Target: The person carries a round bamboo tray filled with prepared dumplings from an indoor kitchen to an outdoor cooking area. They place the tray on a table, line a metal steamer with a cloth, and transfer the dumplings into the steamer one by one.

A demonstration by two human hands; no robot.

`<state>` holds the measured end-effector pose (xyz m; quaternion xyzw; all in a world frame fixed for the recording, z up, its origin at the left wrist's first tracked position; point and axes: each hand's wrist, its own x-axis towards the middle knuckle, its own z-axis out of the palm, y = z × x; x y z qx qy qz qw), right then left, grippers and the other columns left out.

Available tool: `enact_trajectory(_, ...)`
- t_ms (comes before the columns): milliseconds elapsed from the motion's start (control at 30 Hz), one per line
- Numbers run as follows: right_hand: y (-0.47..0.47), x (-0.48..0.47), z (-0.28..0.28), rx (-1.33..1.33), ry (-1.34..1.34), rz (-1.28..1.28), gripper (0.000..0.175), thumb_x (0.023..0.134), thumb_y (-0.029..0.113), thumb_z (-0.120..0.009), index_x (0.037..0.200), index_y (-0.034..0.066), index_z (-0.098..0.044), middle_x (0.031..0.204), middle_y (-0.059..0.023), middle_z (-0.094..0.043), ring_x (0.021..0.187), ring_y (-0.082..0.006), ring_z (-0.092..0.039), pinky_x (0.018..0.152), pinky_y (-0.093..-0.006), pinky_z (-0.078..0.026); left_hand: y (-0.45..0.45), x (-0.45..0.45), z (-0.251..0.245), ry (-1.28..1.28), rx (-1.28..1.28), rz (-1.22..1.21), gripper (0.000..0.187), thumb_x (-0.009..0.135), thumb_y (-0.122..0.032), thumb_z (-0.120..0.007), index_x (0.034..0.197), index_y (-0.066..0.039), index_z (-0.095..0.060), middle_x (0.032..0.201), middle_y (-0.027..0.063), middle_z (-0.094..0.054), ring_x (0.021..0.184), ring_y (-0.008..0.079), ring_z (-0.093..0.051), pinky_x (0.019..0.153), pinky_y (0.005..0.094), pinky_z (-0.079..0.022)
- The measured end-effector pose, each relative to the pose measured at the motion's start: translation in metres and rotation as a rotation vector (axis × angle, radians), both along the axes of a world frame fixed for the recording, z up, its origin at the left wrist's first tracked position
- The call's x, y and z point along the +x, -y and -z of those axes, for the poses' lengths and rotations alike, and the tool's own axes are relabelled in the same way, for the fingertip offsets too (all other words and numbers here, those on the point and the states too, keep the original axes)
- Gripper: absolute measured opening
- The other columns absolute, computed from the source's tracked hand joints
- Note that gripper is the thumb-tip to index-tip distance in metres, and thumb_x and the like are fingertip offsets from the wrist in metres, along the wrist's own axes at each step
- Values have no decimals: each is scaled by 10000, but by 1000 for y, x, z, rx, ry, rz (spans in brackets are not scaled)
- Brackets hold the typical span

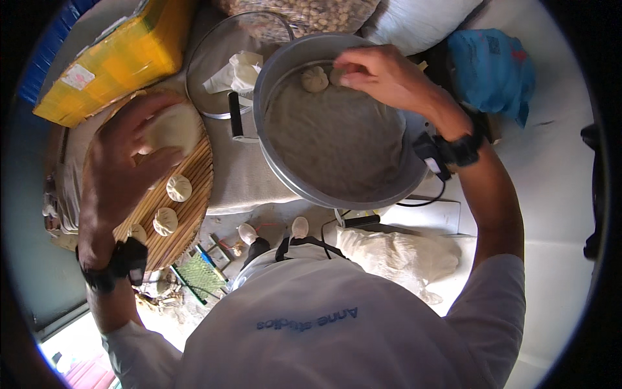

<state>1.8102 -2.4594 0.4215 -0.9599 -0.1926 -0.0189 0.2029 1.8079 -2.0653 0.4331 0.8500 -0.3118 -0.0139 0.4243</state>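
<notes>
My right hand (374, 73) reaches over the far side of a round metal steamer pot (340, 197), its fingertips around a pleated bun (336, 77). Beside that bun, another pleated bun (315, 79) rests on the cloth liner (335, 141). To the left, my left hand (121, 150) is over a round tray of bound stalks (194, 214), thumb and fingers spread about a blurred, pale rounded thing (174, 127). I cannot tell whether the hand grips it. Nearer me on the tray lie a pleated bun (179, 188), a second (165, 221) and a third (136, 233), partly hidden by my wrist.
A glass lid (209, 63) with a white cloth (243, 70) lies left of the pot. Behind are a yellow-taped box (116, 63) and a clear bag of brownish pieces (311, 17). A blue bag (491, 70) lies right. The pot's black-gripped handle (235, 114) sticks out left.
</notes>
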Motion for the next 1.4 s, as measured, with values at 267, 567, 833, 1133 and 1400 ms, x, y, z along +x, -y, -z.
enact_trajectory(267, 69, -119, -11, 55, -14, 47, 200, 875, 97, -699, 1037, -9, -652, 909, -106, -646, 768, -214, -666, 669, -298, -524, 194, 24, -4, 227, 504, 462, 454, 767, -49, -743, 1198, -30, -599, 1187, 146, -637, 1102, 294, -624, 963, 394, -500)
enact_trajectory(567, 129, -144, 26, 192, 117, -16, 174, 825, 94, -727, 957, 11, -649, 890, -117, -633, 740, -296, -656, 650, -383, -527, 274, 64, 42, 21, 767, 495, 428, 745, -21, -754, 1149, -36, -613, 1122, 185, -659, 1090, 323, -631, 913, 404, -491)
enact_trajectory(833, 133, -144, 33, 213, 134, -2, 167, 819, 86, -725, 939, 29, -625, 871, -107, -620, 726, -296, -649, 628, -389, -519, 279, 79, 55, 15, 833, 531, 427, 780, -44, -720, 1191, -62, -604, 1060, 193, -676, 1034, 339, -653, 880, 421, -495)
enact_trajectory(1133, 116, -147, 25, 179, 312, 84, 170, 851, 79, -690, 1007, 23, -653, 960, -123, -660, 818, -263, -670, 704, -345, -539, 230, 79, 9, 27, 470, 435, 498, 887, -211, -706, 1314, -17, -539, 1162, 134, -647, 1026, 228, -645, 922, 343, -509)
enact_trajectory(1400, 133, -172, 53, 453, 317, 868, 301, 959, 239, -611, 1176, 31, -601, 1006, -70, -639, 902, -160, -635, 793, -296, -511, 59, 24, -3, -294, -23, -22, 475, 966, -363, -583, 1291, -18, -546, 1163, 126, -651, 1060, 215, -651, 905, 349, -533)
